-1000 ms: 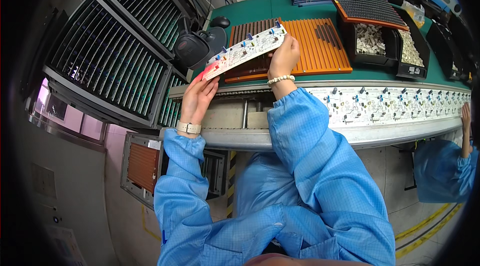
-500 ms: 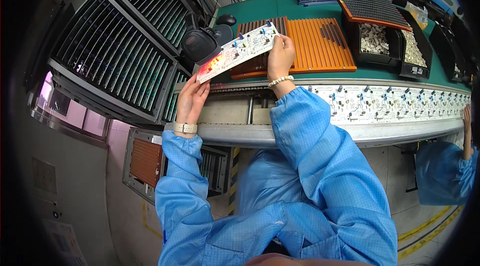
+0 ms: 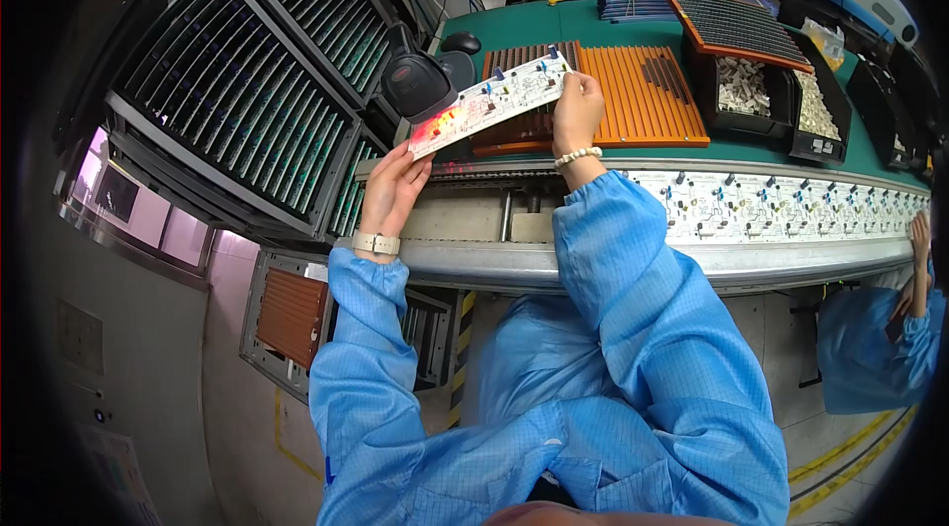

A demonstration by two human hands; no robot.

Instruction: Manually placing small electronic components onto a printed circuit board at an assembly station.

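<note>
Between my two hands, a long white circuit board (image 3: 504, 98) with blue and dark components is held tilted, its right end higher. My left hand (image 3: 392, 188) grips the lower left end, and my right hand (image 3: 578, 114) pinches the upper right end. A black barcode scanner (image 3: 419, 86) on a stand sits just above the left end and throws red light onto the board. Below the board runs a metal conveyor rail (image 3: 465, 256). On its right stretch lies a row of similar white boards (image 3: 781, 208).
Orange slotted trays (image 3: 633, 96) lie on the green table behind the board. Black bins (image 3: 743, 91) of small pale parts stand at right, under another slotted tray (image 3: 736, 27). Tall racks of boards (image 3: 237, 91) rise at left. Another person's hand (image 3: 920, 237) touches the conveyor's right end.
The board and both hands appear slightly further right in the picture, as does the scanner, since the view has shifted. The red light still falls on the board's left end.
</note>
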